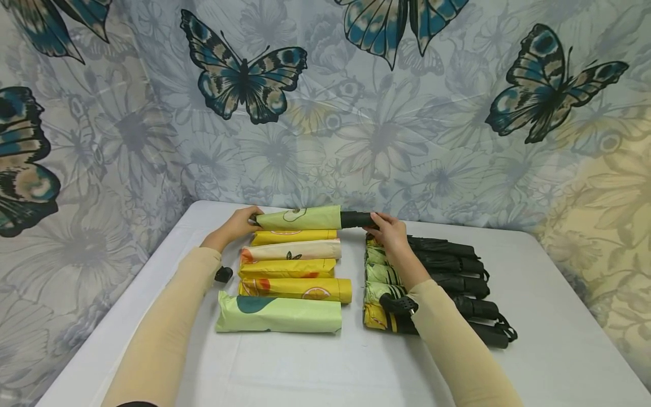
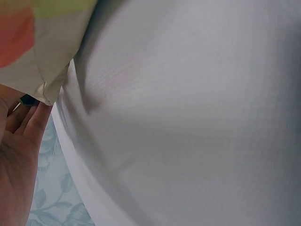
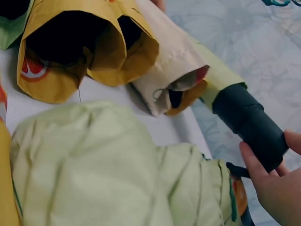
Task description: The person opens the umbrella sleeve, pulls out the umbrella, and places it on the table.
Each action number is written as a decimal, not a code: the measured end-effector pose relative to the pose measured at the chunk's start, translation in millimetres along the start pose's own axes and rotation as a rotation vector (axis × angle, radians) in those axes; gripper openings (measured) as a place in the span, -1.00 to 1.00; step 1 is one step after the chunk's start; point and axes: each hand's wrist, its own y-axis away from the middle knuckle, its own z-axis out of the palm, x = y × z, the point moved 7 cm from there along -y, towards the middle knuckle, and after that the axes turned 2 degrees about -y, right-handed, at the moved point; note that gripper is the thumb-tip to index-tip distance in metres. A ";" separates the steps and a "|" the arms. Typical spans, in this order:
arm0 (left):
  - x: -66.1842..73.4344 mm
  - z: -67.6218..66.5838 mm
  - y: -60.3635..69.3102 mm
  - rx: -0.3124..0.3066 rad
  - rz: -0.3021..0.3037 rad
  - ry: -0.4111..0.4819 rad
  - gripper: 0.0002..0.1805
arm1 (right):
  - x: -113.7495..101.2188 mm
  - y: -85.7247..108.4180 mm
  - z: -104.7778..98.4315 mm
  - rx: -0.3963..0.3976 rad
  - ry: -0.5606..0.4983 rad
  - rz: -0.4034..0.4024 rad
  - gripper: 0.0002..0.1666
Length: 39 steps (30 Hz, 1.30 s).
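Note:
A light green umbrella sleeve (image 1: 300, 218) lies level at the back of the table, above the row of other sleeves. A folded black umbrella (image 1: 356, 219) sticks out of its right end. My right hand (image 1: 393, 233) pinches the umbrella's black end between thumb and fingers, plain in the right wrist view, where the black cylinder (image 3: 251, 122) comes out of the green sleeve. My left hand (image 1: 236, 225) grips the left end of the sleeve, where a small dark piece shows. In the left wrist view, a cream sleeve (image 2: 56, 52) partly covers the left fingers.
Below lie several sleeves: yellow (image 1: 295, 289), cream (image 1: 290, 252) and a large green one (image 1: 280, 315) nearest me. Right of them, several folded umbrellas (image 1: 478, 308) with black outer ends and green or yellow inner ends lie side by side on the white table (image 1: 285, 373). A butterfly-print cloth (image 1: 381, 141) hangs behind.

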 end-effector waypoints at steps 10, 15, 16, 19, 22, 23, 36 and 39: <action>-0.5 1.7 -0.7 0.005 0.005 -0.011 -0.60 | -6.0 1.7 -27.3 0.085 -0.089 -0.041 -0.32; -1.5 3.0 -1.4 0.004 0.010 -0.005 -0.61 | -5.7 1.7 -39.1 0.121 -0.124 -0.051 -0.34; -1.6 3.1 -1.4 0.002 0.011 -0.007 -0.61 | -6.0 1.7 -41.0 0.125 -0.132 -0.057 -0.35; -2.1 3.1 -2.0 -0.002 0.009 -0.007 -0.60 | -6.6 1.4 -46.3 0.137 -0.157 -0.070 -0.37; -2.3 3.0 -2.1 -0.003 0.011 -0.010 -0.59 | -7.2 1.5 -50.6 0.146 -0.172 -0.076 -0.38; -2.5 3.0 -2.3 -0.002 0.012 -0.011 -0.59 | -7.5 1.7 -52.0 0.149 -0.177 -0.077 -0.39; -1.0 2.8 -0.8 -0.003 0.008 -0.011 -0.60 | -15.5 6.1 -74.7 0.202 -0.231 -0.092 -0.38; -0.9 2.9 -0.5 -0.005 0.004 -0.010 -0.60 | -19.0 7.2 -80.2 0.213 -0.245 -0.101 -0.38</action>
